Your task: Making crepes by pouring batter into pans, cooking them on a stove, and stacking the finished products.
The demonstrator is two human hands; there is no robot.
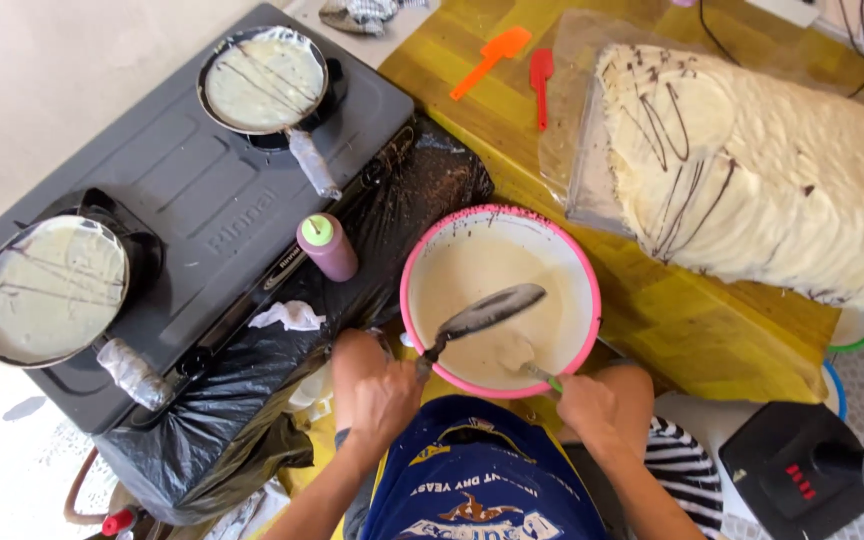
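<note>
Two pans (pixel 50 288) of batter sit on the stove (pixel 202 190). Left hand (pixel 377 390), fingers wrapped on a ladle (pixel 482 312) handle, holds it tilted over the pink-rimmed bowl (pixel 497 300). Right hand (pixel 592 405), fingers closed on a green-handled spoon (pixel 522 360), dips it in batter. Crepe stack (pixel 752 170) on the surface, right.

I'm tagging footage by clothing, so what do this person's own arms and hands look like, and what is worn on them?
Both forearms are bare, with no sleeves, gloves, watch or rings visible. The left hand and right hand are uncovered. Between the arms hangs a blue apron with yellow edging and pale printed lettering; a black-and-white striped cloth shows beside the right forearm.
</note>
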